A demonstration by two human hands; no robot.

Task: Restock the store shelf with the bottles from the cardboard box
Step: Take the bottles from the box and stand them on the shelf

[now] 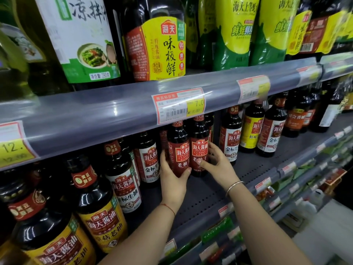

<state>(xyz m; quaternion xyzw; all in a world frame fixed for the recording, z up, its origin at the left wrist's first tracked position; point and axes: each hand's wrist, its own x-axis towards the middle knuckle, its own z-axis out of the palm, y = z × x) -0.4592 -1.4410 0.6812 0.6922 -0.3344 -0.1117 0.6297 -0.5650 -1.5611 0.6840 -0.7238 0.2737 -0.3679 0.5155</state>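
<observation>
Two dark soy sauce bottles with red labels stand side by side on the grey middle shelf (pixel 206 196). My left hand (pixel 172 176) wraps around the lower part of the left red-label bottle (pixel 178 148). My right hand (pixel 216 163) grips the right red-label bottle (pixel 199 148), thumb across its front and fingers behind it. Both bottles are upright and rest on the shelf. The cardboard box is out of view.
White-label bottles (pixel 150 161) stand left of my hands, and yellow-label bottles (pixel 103 220) sit nearer the front left. More bottles (pixel 231 138) stand to the right. The upper shelf rail (pixel 122 113) with price tags hangs overhead. Lower shelves (pixel 286 188) hold packets.
</observation>
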